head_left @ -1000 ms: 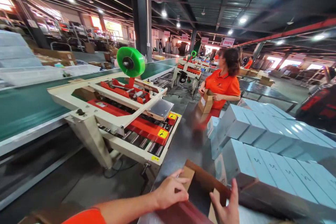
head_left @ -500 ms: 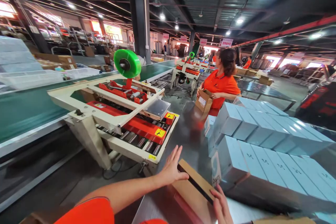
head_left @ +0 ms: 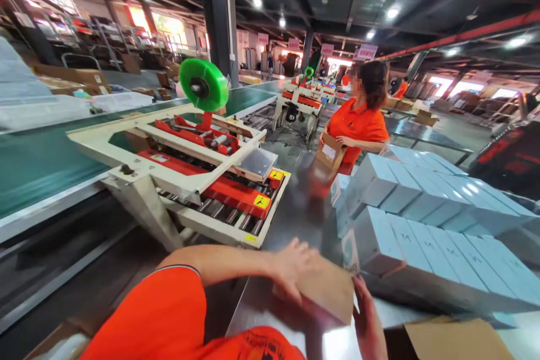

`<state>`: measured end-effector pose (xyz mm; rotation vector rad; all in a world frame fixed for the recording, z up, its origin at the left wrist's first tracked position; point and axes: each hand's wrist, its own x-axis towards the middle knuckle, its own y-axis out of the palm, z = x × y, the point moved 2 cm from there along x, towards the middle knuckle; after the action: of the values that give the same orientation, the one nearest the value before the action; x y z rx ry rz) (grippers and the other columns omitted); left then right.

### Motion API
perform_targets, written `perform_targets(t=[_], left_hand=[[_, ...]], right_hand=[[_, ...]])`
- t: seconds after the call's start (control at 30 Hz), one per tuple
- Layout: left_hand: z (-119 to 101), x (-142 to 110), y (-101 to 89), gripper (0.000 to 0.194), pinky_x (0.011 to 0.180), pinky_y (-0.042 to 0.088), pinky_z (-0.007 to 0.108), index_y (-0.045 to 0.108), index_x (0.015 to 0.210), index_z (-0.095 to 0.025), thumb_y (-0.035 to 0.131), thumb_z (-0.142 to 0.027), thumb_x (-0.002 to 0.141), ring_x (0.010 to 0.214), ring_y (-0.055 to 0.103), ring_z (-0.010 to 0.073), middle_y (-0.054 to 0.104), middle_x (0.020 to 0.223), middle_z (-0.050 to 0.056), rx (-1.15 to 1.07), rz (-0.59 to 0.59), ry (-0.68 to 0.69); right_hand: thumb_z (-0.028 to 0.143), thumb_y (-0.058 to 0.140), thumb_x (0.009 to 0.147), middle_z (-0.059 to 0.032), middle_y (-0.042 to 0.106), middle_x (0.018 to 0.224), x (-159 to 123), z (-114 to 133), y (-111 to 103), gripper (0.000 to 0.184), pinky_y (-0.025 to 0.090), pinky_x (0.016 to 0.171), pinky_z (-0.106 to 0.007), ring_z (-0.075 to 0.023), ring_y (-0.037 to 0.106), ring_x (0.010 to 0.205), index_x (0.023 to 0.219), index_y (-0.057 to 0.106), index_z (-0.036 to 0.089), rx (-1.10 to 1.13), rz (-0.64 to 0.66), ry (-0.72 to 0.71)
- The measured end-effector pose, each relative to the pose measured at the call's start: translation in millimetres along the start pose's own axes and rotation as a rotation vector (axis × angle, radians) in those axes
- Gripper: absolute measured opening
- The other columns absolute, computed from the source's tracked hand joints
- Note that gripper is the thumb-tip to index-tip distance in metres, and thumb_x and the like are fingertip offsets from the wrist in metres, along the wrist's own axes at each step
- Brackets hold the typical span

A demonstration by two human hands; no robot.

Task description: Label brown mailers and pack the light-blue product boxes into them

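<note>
Your left hand (head_left: 295, 267) lies over the left part of a brown cardboard box (head_left: 329, 292), fingers spread wide rather than clenched. Your right hand (head_left: 368, 315) is at the box's right end; whether it grips there, you cannot tell. The box sits near you on the metal table (head_left: 291, 222), between your two hands, and no writing shows on it.

To the right, pale blue cartons (head_left: 422, 244) stand in rows, several with a dark squiggle on top; the nearest has a white end label (head_left: 350, 252) whose lettering is too blurred to read. Left of the table, the taping machine (head_left: 223, 191) carries yellow stickers (head_left: 261, 201) with black pictograms. Farther off, a co-worker (head_left: 358, 132) in orange holds a carton (head_left: 324, 160) with a white label (head_left: 329, 151), its print illegible. The far hanging signs (head_left: 366, 52) bear characters too small to make out.
</note>
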<state>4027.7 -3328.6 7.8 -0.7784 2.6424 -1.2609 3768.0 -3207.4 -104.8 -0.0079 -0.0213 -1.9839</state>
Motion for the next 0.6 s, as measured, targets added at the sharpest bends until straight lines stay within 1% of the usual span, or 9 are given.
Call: perform_targets(t=[0.07,0.1,0.13,0.2,0.27,0.33,0.4,0.5,0.6], left_hand=[[8.3,-16.9,-15.6,0.104,0.114,0.017,0.068,0.061,0.137,-0.029,0.092,-0.051,0.04,0.133,0.042,0.0525,0.05,0.15,0.017,-0.125,-0.145,-0.169],[15.0,-26.5,-22.6,0.098,0.116,0.021,0.063,0.059,0.138,-0.028,0.089,-0.052,0.047,0.134,0.043,0.0483,0.052,0.148,0.015,-0.253,-0.228,-0.287],[21.8,-35.6,-26.7,0.092,0.115,0.028,0.057,0.055,0.141,-0.027,0.084,-0.053,0.058,0.134,0.047,0.0425,0.054,0.147,0.012,-0.438,-0.255,-0.365],[33.5,-52.0,-28.3,0.086,0.109,0.04,0.05,0.047,0.146,-0.026,0.075,-0.053,0.07,0.126,0.056,0.0357,0.059,0.141,0.011,-0.801,-0.333,-0.476],[38.5,-65.6,-21.9,0.082,0.102,0.047,0.046,0.044,0.147,-0.024,0.072,-0.051,0.075,0.117,0.063,0.0321,0.064,0.134,0.011,-1.049,-0.394,-0.555],[36.7,-76.4,-12.2,0.079,0.099,0.049,0.045,0.047,0.143,-0.021,0.073,-0.051,0.075,0.112,0.066,0.031,0.068,0.129,0.011,-1.16,-0.452,-0.606],[32.0,-83.7,-3.9,0.077,0.1,0.049,0.046,0.051,0.14,-0.019,0.074,-0.052,0.075,0.113,0.065,0.031,0.069,0.127,0.012,-1.203,-0.509,-0.618],[27.5,-89.1,2.6,0.076,0.103,0.048,0.045,0.05,0.14,-0.02,0.074,-0.052,0.076,0.121,0.062,0.031,0.066,0.133,0.012,-1.236,-0.549,-0.604],[27.6,-90.1,5.2,0.075,0.104,0.048,0.044,0.048,0.142,-0.021,0.074,-0.049,0.077,0.125,0.059,0.0318,0.062,0.138,0.01,-1.239,-0.529,-0.592]], right_hand=[[0.075,0.05,0.082,-0.006,0.042,0.156,-8.6,3.7,0.3,0.067,0.049,0.104,-0.049,-0.0301,0.041,0.142,0.132,0.059,0.031,0.07,-0.118,0.051],[0.075,0.051,0.081,-0.0062,0.04,0.157,-14.8,6.6,4.5,0.071,0.047,0.106,-0.05,-0.0295,0.038,0.144,0.136,0.055,0.031,0.068,-0.155,0.098],[0.074,0.054,0.08,-0.0061,0.038,0.158,-21.0,9.9,11.8,0.073,0.045,0.107,-0.049,-0.0287,0.038,0.144,0.139,0.052,0.031,0.065,-0.154,0.147],[0.071,0.057,0.081,-0.0054,0.041,0.156,-30.8,17.9,33.9,0.071,0.045,0.107,-0.046,-0.0259,0.04,0.142,0.141,0.05,0.033,0.11,-0.058,0.208],[0.071,0.06,0.078,-0.0058,0.056,0.144,-36.4,25.0,58.6,0.069,0.05,0.101,-0.042,-0.0252,0.05,0.134,0.134,0.056,0.031,0.206,0.013,0.292],[0.075,0.063,0.072,-0.0051,0.068,0.126,-39.0,30.3,77.7,0.07,0.054,0.094,-0.04,-0.0258,0.058,0.124,0.125,0.063,0.028,0.304,-0.013,0.392],[0.075,0.067,0.066,-0.0034,0.073,0.116,-40.1,34.1,87.4,0.07,0.055,0.093,-0.039,-0.0258,0.061,0.12,0.117,0.066,0.027,0.357,-0.083,0.441],[0.076,0.071,0.061,-0.0035,0.074,0.111,-42.1,34.9,88.0,0.071,0.055,0.095,-0.04,-0.0271,0.062,0.12,0.11,0.068,0.025,0.379,-0.089,0.482],[0.086,0.067,0.055,-0.0059,0.075,0.11,-46.1,31.8,81.4,0.08,0.056,0.093,-0.044,-0.0305,0.064,0.116,0.106,0.069,0.024,0.397,-0.056,0.516]])
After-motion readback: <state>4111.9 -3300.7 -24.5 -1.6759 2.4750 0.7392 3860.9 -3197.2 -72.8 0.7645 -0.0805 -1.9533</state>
